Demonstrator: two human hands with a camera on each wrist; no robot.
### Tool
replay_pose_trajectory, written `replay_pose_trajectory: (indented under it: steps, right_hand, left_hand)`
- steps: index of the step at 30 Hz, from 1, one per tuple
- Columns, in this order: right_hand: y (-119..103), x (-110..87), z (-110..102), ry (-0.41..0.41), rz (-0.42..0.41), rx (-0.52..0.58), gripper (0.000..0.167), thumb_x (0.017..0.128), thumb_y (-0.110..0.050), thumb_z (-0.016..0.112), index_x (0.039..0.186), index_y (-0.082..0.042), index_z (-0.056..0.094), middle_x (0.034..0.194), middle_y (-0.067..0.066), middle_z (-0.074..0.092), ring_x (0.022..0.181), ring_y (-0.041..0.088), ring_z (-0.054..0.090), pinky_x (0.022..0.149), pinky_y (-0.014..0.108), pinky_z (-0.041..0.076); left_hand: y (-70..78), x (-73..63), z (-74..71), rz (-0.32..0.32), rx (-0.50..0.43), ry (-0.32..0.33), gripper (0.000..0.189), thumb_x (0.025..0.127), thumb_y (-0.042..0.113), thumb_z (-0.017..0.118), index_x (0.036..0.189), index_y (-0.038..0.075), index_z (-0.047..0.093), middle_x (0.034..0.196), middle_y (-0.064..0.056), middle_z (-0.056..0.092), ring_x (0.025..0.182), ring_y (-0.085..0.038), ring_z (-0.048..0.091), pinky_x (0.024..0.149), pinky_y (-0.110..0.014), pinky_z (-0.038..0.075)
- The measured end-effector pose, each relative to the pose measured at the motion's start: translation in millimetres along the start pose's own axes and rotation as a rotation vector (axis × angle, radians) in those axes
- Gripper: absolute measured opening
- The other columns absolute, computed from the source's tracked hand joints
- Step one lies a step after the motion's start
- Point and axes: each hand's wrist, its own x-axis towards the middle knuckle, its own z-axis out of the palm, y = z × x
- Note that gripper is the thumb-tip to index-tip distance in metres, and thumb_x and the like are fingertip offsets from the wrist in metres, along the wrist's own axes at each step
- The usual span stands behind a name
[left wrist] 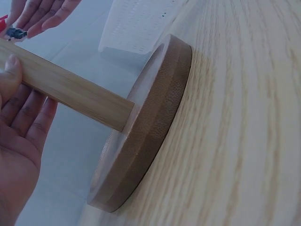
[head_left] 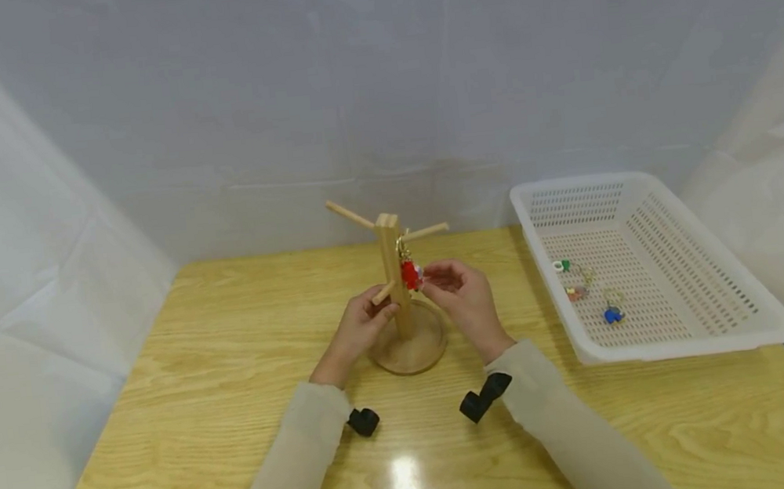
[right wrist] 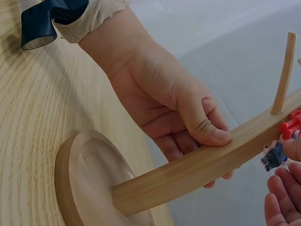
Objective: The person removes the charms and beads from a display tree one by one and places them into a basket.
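Observation:
A wooden stand with a square post (head_left: 396,275), slanted pegs and a round base (head_left: 410,357) stands upright on the table. My left hand (head_left: 364,322) grips the post below its top, thumb on the near face and fingers behind. From the right-hand peg (head_left: 426,232), close to the post, hangs a keychain (head_left: 411,276) with gold-coloured metal links and a red charm. A small dark charm (right wrist: 274,156) shows beside the red one in the right wrist view. My right hand (head_left: 464,300) pinches the keychain at its charms between thumb and fingers.
To the right sits a white plastic basket (head_left: 688,346) with perforated walls. Inside lie several keychains, among them one with a blue charm (head_left: 613,315) and one with a green charm (head_left: 565,265). Pale sheeting (head_left: 268,130) surrounds the wooden table (head_left: 232,354).

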Motion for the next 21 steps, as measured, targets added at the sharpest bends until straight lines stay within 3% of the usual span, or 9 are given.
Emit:
replay_pose_trajectory:
  steps: [6, 21]
  right_hand:
    - [4.0, 2.6, 3.1, -0.031, -0.012, 0.005, 0.027, 0.081, 0.001, 0.071, 0.107, 0.007, 0.063, 0.103, 0.020, 0.065, 0.087, 0.021, 0.064, 0.076, 0.022, 0.054]
    - [8.8, 0.4, -0.2, -0.046, -0.001, 0.012, 0.022, 0.082, 0.002, 0.070, 0.101, 0.010, 0.063, 0.099, 0.022, 0.065, 0.083, 0.014, 0.063, 0.077, 0.021, 0.054]
  left_hand:
    - [2.3, -0.5, 0.0, 0.016, -0.001, -0.003, 0.026, 0.092, -0.006, 0.053, 0.115, -0.018, 0.053, 0.104, -0.032, 0.059, 0.088, -0.001, 0.058, 0.078, -0.016, 0.051]
    - [1.3, -0.9, -0.4, 0.015, -0.003, -0.009, 0.027, 0.093, -0.005, 0.052, 0.117, -0.016, 0.053, 0.107, -0.033, 0.058, 0.092, -0.001, 0.059, 0.083, -0.020, 0.052]
